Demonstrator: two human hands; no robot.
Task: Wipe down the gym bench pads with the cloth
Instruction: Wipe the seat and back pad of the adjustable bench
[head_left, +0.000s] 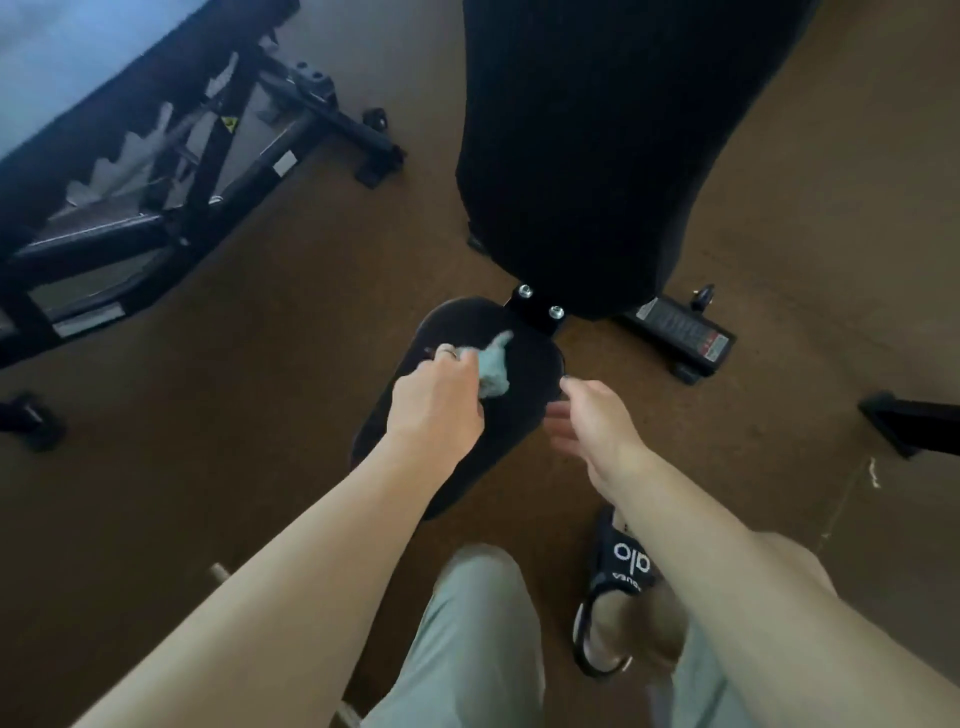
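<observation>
Cloth (492, 366) near seat pad (524, 358) edge

My arms are bare, no sleeves reaching the forearms. There is a ring (448, 353) on a finger of my left hand (436, 400); my right hand (597, 415) is blurred. I wear pale grey-green trousers (467, 639) and a black slide sandal (621, 577) with white lettering across its strap, over a bare foot.

Hands: two, left (436, 400) and right (597, 415). Cloth (493, 366): one. Black pads: two, a seat pad (524, 364) and a back pad (623, 145). Bolts: two (525, 291) (556, 312). Slipper (621, 571): one. Second bench (156, 156): one.
</observation>
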